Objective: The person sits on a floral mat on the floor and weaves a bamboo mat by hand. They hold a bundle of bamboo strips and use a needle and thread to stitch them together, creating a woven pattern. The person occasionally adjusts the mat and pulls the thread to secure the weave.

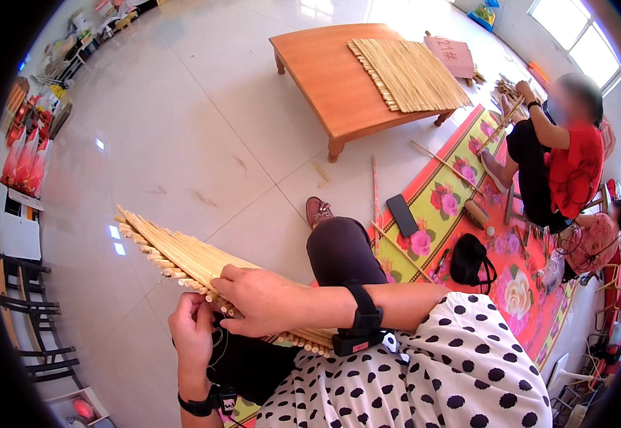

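Observation:
A mat of pale straw-coloured stalks (189, 246) lies slantwise across my lap, its cut ends along the near edge. My right hand (264, 299) reaches over it from the right, thumb and fingers closed on the stalks near that edge. Just beside it, my left hand (192, 328) is pinched at the stalk ends; what sits between its fingertips is too small to make out. A thin pale thread (217, 349) dangles in a loop next to my left hand. My right forearm covers part of the mat.
A low wooden table (303, 78) bears another stalk mat (410, 75). A person in red (574, 164) sits at right handling stalks. On the floral floor mat (517, 299) lie a phone (401, 215), a black cap (469, 260) and loose sticks. Black racks (28, 307) stand at left.

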`<action>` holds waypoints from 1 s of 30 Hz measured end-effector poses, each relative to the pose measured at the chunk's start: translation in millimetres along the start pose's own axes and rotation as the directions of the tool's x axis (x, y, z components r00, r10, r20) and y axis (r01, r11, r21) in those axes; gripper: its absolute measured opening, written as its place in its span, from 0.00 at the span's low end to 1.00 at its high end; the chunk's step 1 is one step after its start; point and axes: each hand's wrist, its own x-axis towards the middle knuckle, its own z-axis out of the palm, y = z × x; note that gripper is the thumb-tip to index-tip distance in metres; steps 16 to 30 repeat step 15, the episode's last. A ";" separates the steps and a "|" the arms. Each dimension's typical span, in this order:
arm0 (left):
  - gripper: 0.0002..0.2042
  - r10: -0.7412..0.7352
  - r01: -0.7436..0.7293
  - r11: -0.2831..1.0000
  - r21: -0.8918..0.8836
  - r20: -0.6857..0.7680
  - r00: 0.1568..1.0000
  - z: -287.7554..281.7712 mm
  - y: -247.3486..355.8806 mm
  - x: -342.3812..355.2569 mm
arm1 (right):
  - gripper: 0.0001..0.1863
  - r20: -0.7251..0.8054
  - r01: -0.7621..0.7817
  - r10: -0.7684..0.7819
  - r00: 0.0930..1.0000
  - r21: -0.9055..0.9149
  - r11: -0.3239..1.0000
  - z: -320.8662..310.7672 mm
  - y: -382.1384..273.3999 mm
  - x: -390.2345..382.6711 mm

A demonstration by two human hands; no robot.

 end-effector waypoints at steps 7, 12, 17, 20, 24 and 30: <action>0.03 0.046 -0.045 0.999 0.015 -0.082 0.996 8.1 -4.8 0.9 | 0.22 0.068 0.080 -0.074 0.995 -0.087 0.993 -6.5 4.0 8.0; 0.03 0.048 -0.049 0.999 -0.004 -0.130 0.990 18.1 -4.2 4.9 | 0.22 0.096 0.089 -0.080 0.992 -0.102 0.991 -14.0 8.0 10.0; 0.04 0.024 -0.025 1.000 -0.004 -0.157 0.987 19.3 -4.7 6.8 | 0.23 0.116 0.093 -0.083 0.990 -0.081 0.992 -14.6 7.8 12.4; 0.04 0.024 -0.025 1.000 -0.004 -0.157 0.987 19.3 -4.7 6.8 | 0.23 0.116 0.093 -0.083 0.990 -0.081 0.992 -14.6 7.8 12.4; 0.04 0.024 -0.025 1.000 -0.004 -0.157 0.987 19.3 -4.7 6.8 | 0.23 0.116 0.093 -0.083 0.990 -0.081 0.992 -14.6 7.8 12.4; 0.04 0.024 -0.025 1.000 -0.004 -0.157 0.987 19.3 -4.7 6.8 | 0.23 0.116 0.093 -0.083 0.990 -0.081 0.992 -14.6 7.8 12.4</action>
